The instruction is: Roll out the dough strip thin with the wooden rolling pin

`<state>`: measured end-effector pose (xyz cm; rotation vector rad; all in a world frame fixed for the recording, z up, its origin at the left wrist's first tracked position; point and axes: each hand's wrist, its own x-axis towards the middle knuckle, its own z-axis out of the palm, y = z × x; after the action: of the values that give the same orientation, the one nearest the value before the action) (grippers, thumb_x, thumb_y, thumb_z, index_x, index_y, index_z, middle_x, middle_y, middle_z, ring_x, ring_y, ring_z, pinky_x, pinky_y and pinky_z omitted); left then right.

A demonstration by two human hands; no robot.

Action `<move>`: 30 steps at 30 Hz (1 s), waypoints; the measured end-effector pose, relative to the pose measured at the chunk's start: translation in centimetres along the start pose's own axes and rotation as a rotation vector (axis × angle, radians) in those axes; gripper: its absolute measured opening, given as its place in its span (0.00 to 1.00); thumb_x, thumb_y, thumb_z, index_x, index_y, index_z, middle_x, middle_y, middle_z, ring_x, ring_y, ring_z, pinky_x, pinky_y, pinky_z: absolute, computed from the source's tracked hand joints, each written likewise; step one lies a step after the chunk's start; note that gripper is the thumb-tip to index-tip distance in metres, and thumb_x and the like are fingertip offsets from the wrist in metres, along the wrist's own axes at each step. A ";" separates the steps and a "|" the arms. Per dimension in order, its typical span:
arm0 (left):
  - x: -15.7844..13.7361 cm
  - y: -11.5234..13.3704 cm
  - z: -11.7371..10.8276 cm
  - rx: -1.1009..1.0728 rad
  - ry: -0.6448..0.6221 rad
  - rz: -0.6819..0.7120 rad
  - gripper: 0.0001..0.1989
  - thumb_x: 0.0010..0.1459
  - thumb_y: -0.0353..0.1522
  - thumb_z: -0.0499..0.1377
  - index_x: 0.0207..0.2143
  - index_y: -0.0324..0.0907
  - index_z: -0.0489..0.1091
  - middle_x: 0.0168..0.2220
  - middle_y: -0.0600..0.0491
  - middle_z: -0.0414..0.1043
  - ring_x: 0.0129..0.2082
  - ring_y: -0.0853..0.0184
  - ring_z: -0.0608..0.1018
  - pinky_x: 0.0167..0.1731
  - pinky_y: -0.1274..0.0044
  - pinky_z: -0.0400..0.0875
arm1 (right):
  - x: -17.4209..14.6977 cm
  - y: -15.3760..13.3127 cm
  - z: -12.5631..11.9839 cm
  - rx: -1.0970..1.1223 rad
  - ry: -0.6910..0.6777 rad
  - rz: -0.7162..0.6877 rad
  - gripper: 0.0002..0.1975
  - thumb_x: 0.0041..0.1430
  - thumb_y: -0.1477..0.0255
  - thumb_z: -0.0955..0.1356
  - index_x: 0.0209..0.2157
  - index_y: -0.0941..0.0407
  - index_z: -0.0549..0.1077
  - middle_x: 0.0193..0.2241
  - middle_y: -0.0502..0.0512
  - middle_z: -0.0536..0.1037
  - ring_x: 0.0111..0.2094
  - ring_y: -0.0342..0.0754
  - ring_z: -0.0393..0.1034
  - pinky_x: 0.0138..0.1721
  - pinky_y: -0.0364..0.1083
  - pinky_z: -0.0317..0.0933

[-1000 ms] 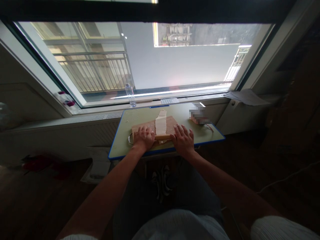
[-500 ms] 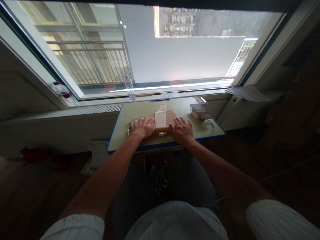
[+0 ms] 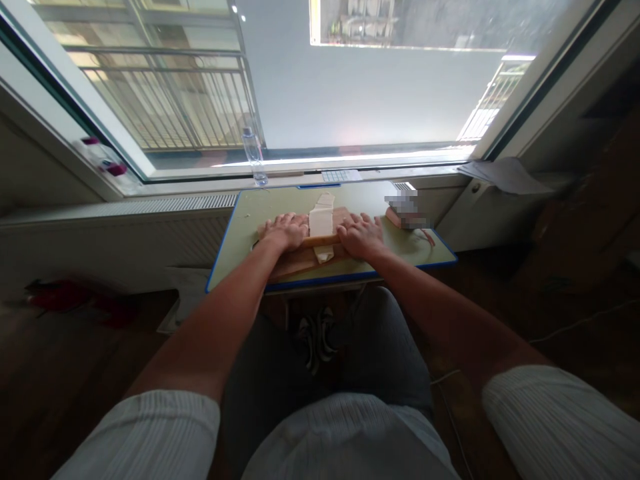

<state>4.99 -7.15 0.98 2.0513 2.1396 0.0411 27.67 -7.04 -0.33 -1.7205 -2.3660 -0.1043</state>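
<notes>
A wooden rolling pin (image 3: 324, 241) lies crosswise over a long, thin strip of pale dough (image 3: 321, 221) on a wooden board (image 3: 295, 264). My left hand (image 3: 285, 231) is closed over the pin's left end, palm down with the fingers over the far side. At the other end my right hand (image 3: 361, 235) bears down on the pin in the same way, its thumb along the near part. Both ends of the pin are hidden beneath my hands. A short tail of dough shows on the near side of the pin; the longer part runs past the board's far edge.
The board rests on a small blue-edged table (image 3: 230, 243). A blurred-out item (image 3: 406, 210) sits on its right side. A clear bottle (image 3: 255, 157) stands on the windowsill, and another bottle (image 3: 107, 159) is at the left. Papers (image 3: 505, 177) lie at the right.
The rolling pin and both hands have moved away from me over the board, so more dough shows on the near side. The whole view has also shifted slightly.
</notes>
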 end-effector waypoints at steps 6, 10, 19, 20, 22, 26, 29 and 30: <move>0.4 0.0 -0.1 0.011 0.012 0.008 0.34 0.73 0.48 0.42 0.77 0.55 0.57 0.81 0.50 0.48 0.78 0.47 0.55 0.74 0.46 0.47 | 0.3 -0.2 -0.1 -0.011 -0.004 0.022 0.27 0.78 0.59 0.55 0.65 0.53 0.73 0.71 0.60 0.70 0.69 0.64 0.59 0.68 0.64 0.50; -1.8 0.4 0.7 0.033 0.052 0.022 0.33 0.74 0.46 0.40 0.77 0.55 0.57 0.81 0.51 0.49 0.78 0.51 0.54 0.75 0.47 0.45 | -2.2 -0.5 -0.1 0.001 0.017 0.033 0.30 0.79 0.60 0.53 0.69 0.58 0.69 0.73 0.63 0.66 0.71 0.63 0.57 0.69 0.63 0.49; -4.6 1.0 1.3 0.083 0.124 0.040 0.32 0.74 0.44 0.38 0.75 0.55 0.61 0.80 0.52 0.53 0.78 0.54 0.56 0.76 0.47 0.44 | -3.3 -0.1 -1.2 -0.002 -0.073 -0.040 0.28 0.79 0.58 0.55 0.64 0.51 0.77 0.74 0.61 0.65 0.74 0.66 0.55 0.72 0.73 0.44; -4.2 1.0 1.2 0.080 0.110 0.041 0.32 0.74 0.43 0.38 0.75 0.55 0.61 0.80 0.52 0.52 0.78 0.53 0.55 0.76 0.47 0.43 | -2.4 0.0 -1.4 -0.005 -0.102 -0.045 0.27 0.78 0.57 0.56 0.65 0.49 0.76 0.75 0.59 0.63 0.75 0.68 0.54 0.71 0.74 0.45; -3.1 0.7 0.9 0.076 0.095 0.047 0.33 0.74 0.43 0.38 0.76 0.55 0.59 0.80 0.51 0.50 0.79 0.54 0.54 0.76 0.46 0.43 | -0.5 0.3 -1.3 0.006 -0.140 -0.028 0.28 0.77 0.56 0.58 0.72 0.45 0.68 0.78 0.56 0.57 0.76 0.68 0.50 0.71 0.75 0.45; -0.3 0.1 0.3 0.070 0.046 0.057 0.34 0.73 0.46 0.39 0.78 0.55 0.54 0.81 0.50 0.47 0.79 0.52 0.52 0.75 0.46 0.45 | 2.3 0.7 -0.4 0.063 -0.195 0.045 0.34 0.75 0.52 0.59 0.78 0.43 0.56 0.79 0.54 0.52 0.77 0.66 0.48 0.73 0.72 0.45; 1.5 -0.5 0.1 0.056 -0.009 0.057 0.35 0.72 0.46 0.42 0.78 0.55 0.52 0.81 0.48 0.46 0.79 0.49 0.53 0.74 0.45 0.49 | 3.1 0.8 0.0 0.127 -0.216 0.094 0.38 0.73 0.48 0.59 0.79 0.46 0.55 0.79 0.56 0.53 0.77 0.67 0.49 0.73 0.71 0.45; 1.9 -0.6 0.1 0.051 -0.021 0.059 0.35 0.72 0.46 0.43 0.78 0.55 0.52 0.81 0.47 0.46 0.79 0.49 0.54 0.73 0.45 0.50 | 3.2 0.8 0.0 0.143 -0.219 0.106 0.39 0.73 0.48 0.59 0.78 0.47 0.56 0.79 0.56 0.53 0.77 0.68 0.49 0.74 0.71 0.45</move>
<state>4.34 -5.32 0.56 2.1327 2.0888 -0.0275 27.46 -3.83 0.31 -1.8661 -2.3553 0.2774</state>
